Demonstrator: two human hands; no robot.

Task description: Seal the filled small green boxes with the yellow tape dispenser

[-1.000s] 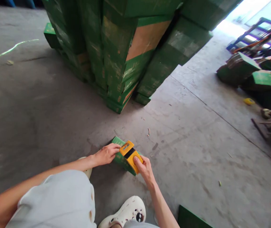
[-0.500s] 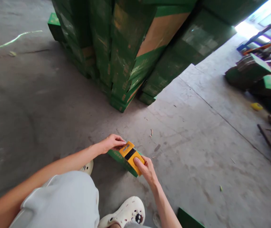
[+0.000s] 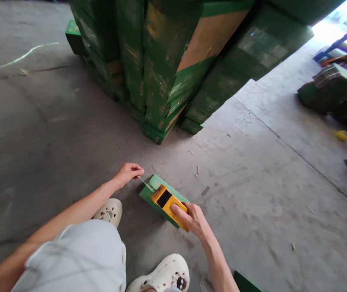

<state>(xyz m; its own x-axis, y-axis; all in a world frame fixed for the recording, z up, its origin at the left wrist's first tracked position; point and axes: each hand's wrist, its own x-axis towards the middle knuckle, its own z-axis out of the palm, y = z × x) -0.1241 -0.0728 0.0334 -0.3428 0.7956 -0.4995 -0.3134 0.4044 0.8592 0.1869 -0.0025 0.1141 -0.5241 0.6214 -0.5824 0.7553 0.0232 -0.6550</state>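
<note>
My right hand [image 3: 191,220] grips a small yellow box [image 3: 178,215] with a dark panel near its far end, thumb on top. The yellow box is above a long green box [image 3: 160,183] and hides part of it. To the left, my left hand [image 3: 128,174] has its fingertips pinched together on a thin clear strip [image 3: 147,184]. The strip slants from those fingertips towards the end of the yellow box; whether it joins that box or the green one I cannot tell.
Tall stacks of green cartons [image 3: 161,77] stand ahead on the concrete floor [image 3: 252,174]. More green boxes [image 3: 328,87] and a yellow object [image 3: 343,135] lie at the right. White clogs [image 3: 166,271] are on my feet, and a green box corner [image 3: 245,282] shows at the bottom.
My left hand has moved left, away from the yellow box, with a clear strip now showing at its fingertips. The raised yellow end flap no longer shows as before. My right hand keeps its grip.
</note>
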